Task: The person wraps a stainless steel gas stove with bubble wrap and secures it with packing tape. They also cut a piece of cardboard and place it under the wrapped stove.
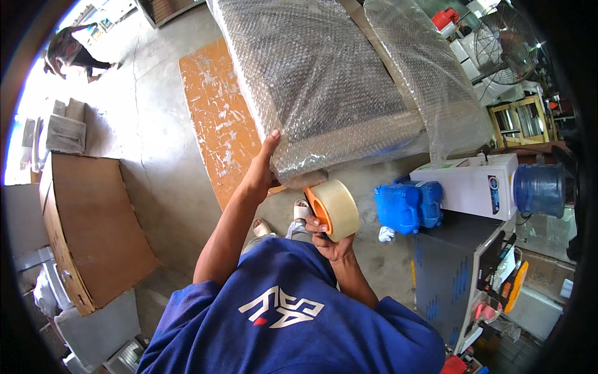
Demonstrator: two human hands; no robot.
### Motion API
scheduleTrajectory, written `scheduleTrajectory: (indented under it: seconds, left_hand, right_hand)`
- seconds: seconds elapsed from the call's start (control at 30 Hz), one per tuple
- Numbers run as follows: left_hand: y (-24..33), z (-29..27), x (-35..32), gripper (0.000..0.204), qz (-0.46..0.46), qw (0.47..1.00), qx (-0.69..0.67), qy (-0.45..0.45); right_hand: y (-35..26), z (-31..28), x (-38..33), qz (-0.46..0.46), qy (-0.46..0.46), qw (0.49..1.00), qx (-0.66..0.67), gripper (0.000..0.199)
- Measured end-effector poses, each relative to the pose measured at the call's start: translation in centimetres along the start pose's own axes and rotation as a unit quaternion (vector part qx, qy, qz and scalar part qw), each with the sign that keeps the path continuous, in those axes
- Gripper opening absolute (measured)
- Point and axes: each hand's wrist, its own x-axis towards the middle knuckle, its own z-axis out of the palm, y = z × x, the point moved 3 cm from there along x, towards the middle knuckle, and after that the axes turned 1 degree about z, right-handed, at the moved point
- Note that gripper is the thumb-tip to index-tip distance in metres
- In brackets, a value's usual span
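A large flat panel wrapped in bubble wrap lies ahead of me, tilted away toward the top. My left hand presses against its near left corner, fingers up along the wrap. My right hand holds a big roll of clear packing tape with an orange core, right under the panel's near edge. A loose flap of bubble wrap hangs over the panel's right side.
An orange board lies on the concrete floor left of the panel. A cardboard box stands at the left. A white water dispenser with a blue bottle, blue plastic bundles, a grey cabinet and a fan stand right. Another person bends far left.
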Motion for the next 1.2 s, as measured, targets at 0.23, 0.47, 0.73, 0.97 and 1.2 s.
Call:
scheduleTrajectory:
  seconds: [0.23,0.47,0.73,0.97,1.2]
  left_hand:
    - [-3.6,-3.8,2.0,0.087,-0.02,0.997,0.003,-0.081]
    - [-4.3,-3.6,-0.6,0.092,0.159,0.977,0.033,-0.137]
    - [-4.6,-2.9,-2.4,0.109,0.234,0.944,0.215,-0.091]
    - [-4.7,-2.3,-2.4,0.129,0.299,0.913,0.256,-0.106]
    - [-0.7,-0.1,-6.3,0.127,0.335,0.771,0.516,0.166]
  right_hand:
    - [1.5,3.2,-1.6,0.016,0.001,1.0,-0.004,0.059]
    - [2.8,4.4,-2.8,0.016,-0.024,0.999,-0.028,0.057]
    - [5.0,6.3,-5.5,0.011,-0.023,0.997,-0.07,0.052]
    - [8.0,9.9,-7.7,-0.012,-0.046,0.998,-0.034,0.035]
    - [6.7,13.4,-5.9,0.089,-0.122,0.986,-0.066,0.034]
